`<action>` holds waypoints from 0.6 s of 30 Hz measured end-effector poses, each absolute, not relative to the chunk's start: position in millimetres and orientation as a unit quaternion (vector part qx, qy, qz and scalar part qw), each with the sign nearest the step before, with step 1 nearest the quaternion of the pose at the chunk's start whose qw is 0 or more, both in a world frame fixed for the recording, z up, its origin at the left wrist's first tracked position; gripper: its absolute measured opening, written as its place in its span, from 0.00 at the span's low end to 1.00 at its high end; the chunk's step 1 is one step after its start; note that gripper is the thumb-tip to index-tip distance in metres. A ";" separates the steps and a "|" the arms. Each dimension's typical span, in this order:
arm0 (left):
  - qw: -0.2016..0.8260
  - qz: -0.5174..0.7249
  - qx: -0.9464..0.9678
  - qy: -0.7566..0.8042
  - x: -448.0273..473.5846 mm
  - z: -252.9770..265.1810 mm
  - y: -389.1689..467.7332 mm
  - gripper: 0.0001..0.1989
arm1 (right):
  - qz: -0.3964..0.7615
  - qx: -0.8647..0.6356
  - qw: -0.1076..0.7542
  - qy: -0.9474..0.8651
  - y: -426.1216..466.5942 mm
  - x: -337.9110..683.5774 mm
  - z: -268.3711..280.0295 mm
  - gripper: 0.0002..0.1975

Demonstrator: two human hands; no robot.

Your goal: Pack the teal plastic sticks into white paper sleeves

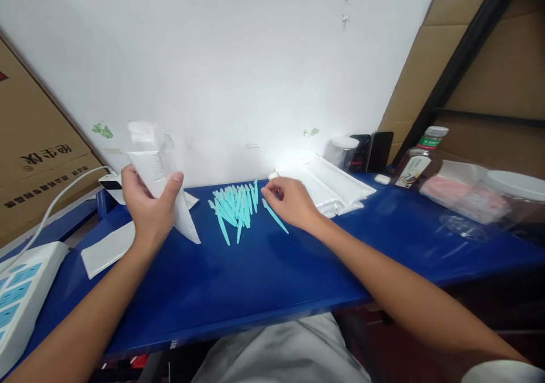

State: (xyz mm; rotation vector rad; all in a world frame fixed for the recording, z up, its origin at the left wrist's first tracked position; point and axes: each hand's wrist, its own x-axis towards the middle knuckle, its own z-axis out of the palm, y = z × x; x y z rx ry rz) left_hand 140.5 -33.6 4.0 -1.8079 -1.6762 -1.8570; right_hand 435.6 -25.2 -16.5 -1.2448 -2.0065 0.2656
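Observation:
My left hand is raised at the left with its fingers and thumb wrapped round a white, partly see-through plastic pouch. The pouch's upper end is blurred, so its contents cannot be made out. A pile of slim teal sticks, which look like eyebrow razors, lies on the blue table between my hands. Just right of the pile, my right hand has its fingertips pinched together; whatever they hold is hidden. One separate teal razor lies slanted just below those fingertips.
White packets lie behind my right hand, and a flat white sheet is at the left. A power strip with a cable sits front left. On the right stand a bottle, phones and lidded jars.

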 end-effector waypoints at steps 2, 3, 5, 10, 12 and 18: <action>0.004 -0.585 -0.600 -0.546 141.6 -2.3 -29.5 0.34 | 0.100 -0.533 0.245 -0.804 -20.3 431.8 -26.8 0.15; -0.007 -0.575 -0.612 -0.542 143.5 -6.5 -28.0 0.36 | 0.093 -0.553 0.186 -0.807 -19.7 429.6 -30.2 0.17; -0.023 -0.540 -0.644 -0.542 148.5 -14.4 -26.6 0.40 | 0.084 -0.585 0.087 -0.802 -21.3 425.8 -32.9 0.21; -0.003 -0.418 -0.700 -0.579 155.3 -17.5 -31.6 0.45 | 0.102 -0.599 -0.008 -0.794 -25.0 424.2 -30.0 0.14; 0.017 -0.402 -0.707 -0.582 155.1 -14.3 -33.5 0.44 | 0.103 -0.596 0.000 -0.796 -21.1 423.8 -31.1 0.15; 0.025 -0.386 -0.714 -0.583 155.0 -12.9 -32.3 0.42 | 0.081 -0.606 0.163 -0.774 10.6 408.3 -45.1 0.17</action>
